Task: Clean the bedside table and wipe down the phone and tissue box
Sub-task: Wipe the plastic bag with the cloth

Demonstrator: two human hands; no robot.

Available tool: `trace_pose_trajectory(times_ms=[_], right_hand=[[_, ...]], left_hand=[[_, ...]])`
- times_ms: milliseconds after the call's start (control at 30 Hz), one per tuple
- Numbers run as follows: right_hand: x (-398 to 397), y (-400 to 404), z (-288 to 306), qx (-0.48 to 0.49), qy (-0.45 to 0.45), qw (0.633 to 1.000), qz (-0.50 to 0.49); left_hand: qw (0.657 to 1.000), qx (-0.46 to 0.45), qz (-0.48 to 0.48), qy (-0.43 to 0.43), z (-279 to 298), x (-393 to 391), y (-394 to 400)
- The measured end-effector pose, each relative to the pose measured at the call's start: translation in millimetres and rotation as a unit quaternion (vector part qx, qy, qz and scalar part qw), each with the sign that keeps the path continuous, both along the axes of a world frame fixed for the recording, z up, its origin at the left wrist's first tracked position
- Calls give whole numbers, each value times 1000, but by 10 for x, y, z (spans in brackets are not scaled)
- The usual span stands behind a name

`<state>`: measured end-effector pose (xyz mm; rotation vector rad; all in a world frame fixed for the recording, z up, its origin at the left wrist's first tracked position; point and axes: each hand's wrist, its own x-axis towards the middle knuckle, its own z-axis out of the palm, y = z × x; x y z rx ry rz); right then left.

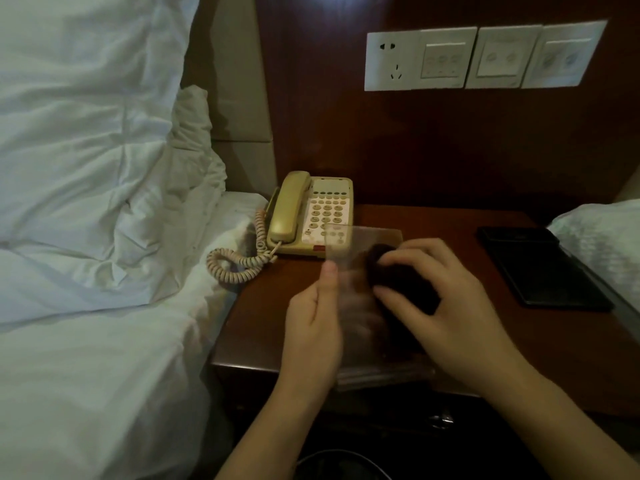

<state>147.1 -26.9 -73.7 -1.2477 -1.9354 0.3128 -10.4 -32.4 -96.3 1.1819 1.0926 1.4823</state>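
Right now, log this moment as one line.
left hand holds clear panel | right hand rubs dark cloth | phone untouched

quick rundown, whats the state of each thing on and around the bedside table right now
phone: handset on its cradle, coiled cord trailing onto the bed
clear plastic sheet: lifted off the table, tilted up
left hand: pinches the sheet's left edge
right hand: presses a dark cloth on the sheet
black flat case: lying flat, untouched
wall socket: nothing plugged in
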Motion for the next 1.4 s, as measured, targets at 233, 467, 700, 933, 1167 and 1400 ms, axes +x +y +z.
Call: trace_pose_trajectory(times_ms=[233,467,700,933,1167,1400], right_hand=[[70,-86,-91,-56,144,987,-35],[96,189,460,79,43,996,-17],[252,561,960,-236,-81,956,155],[415,537,795,-276,3,948,157],[488,471,719,-265,25,954,139],[398,-94,576,-33,189,981,-2]], left_hand=[[999,-30,-21,-12,35,-73,44],[984,42,-90,148,46,-52,59],[987,38,-121,104,37,-118,-22],[981,13,-161,106,56,-70,-19],[983,43,-126,129,118,-212,-15],[994,41,-59,82,156,-170,65]])
